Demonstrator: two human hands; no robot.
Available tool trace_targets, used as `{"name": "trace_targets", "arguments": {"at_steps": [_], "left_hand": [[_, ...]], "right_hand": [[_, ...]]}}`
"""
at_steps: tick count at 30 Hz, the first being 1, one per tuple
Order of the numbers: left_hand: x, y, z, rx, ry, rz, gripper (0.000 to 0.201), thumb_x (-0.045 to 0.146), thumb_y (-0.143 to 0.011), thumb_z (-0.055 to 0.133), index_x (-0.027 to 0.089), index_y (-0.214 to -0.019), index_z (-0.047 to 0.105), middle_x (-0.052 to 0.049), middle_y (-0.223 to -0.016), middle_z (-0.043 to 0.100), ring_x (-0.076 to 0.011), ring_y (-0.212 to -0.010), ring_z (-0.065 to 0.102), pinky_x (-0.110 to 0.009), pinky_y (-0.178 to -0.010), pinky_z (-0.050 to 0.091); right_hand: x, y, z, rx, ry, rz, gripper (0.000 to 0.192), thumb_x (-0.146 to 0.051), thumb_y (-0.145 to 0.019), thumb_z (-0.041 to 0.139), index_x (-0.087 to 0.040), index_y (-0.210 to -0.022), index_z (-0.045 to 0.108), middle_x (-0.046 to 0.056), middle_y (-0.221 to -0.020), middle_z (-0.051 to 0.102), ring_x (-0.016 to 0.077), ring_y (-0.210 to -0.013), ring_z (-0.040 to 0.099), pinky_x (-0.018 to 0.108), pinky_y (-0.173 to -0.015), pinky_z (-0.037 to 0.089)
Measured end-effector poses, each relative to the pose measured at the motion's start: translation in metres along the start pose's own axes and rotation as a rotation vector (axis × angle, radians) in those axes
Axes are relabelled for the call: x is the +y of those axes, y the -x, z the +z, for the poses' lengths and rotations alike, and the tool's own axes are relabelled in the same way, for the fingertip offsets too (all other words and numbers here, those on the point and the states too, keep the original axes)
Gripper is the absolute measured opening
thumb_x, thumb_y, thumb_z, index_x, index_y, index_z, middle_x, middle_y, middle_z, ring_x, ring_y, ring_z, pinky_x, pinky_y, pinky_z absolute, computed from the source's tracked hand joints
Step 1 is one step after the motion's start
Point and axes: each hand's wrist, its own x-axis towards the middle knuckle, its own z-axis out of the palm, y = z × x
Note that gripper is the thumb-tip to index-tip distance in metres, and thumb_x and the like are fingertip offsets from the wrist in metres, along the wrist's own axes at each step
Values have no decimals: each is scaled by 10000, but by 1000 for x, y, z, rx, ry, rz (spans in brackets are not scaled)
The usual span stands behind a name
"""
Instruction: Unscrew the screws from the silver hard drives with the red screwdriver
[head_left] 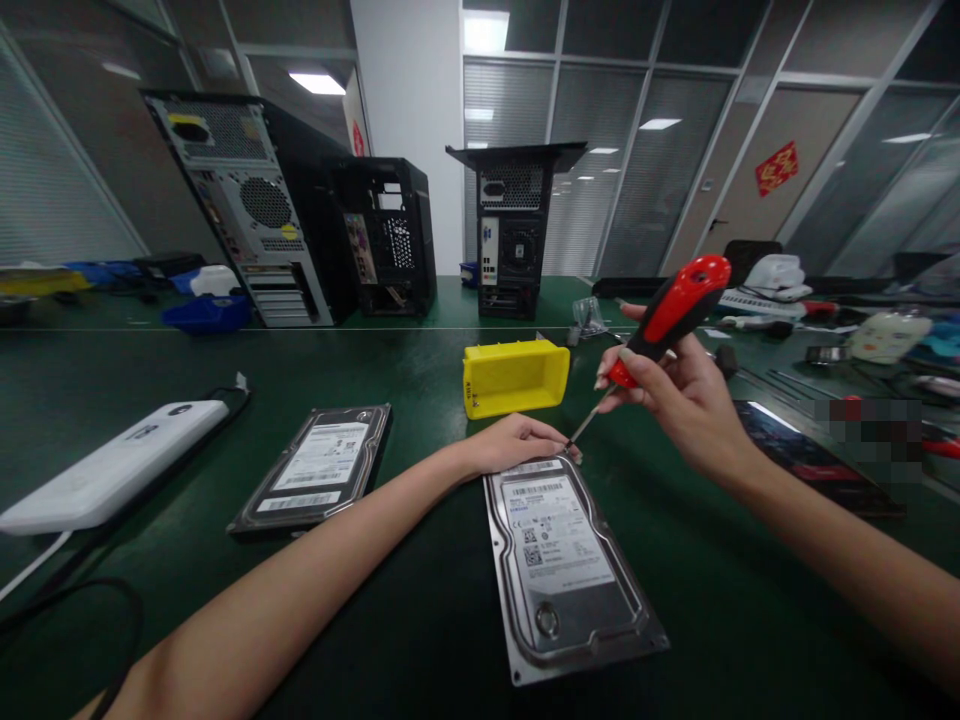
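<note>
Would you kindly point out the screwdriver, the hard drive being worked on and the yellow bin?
screwdriver (675, 305): head view, on its red handle.
hard drive (559, 545): head view, on its white label.
yellow bin (514, 380): head view, on its front wall.

Dark green table (375, 350) runs wall to wall. Glass partition walls (637, 180) with blinds behind its far edge, white pillar (409, 120) mid-back. Ceiling light panels (317, 83) on, reflecting in glass. Red ornament (776, 167) on right partition

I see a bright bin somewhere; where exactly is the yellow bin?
The yellow bin sits mid-table on the green mat, just beyond the left hand and the hard drive.
</note>
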Motion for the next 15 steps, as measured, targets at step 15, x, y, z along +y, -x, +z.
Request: {"name": "trace_targets", "arguments": {"at_steps": [15], "left_hand": [[-4,-1,0,-7,31,14,269,267,-864,506,139,-1038,666,-58,-1024,675,-127,-851,600,-221,-761,429]], "right_hand": [[0,-2,3,7,3,-18,480,-295,-818,559,-291,-1271,402,24,-839,570,140,-775,589,252,-568,589]]}}
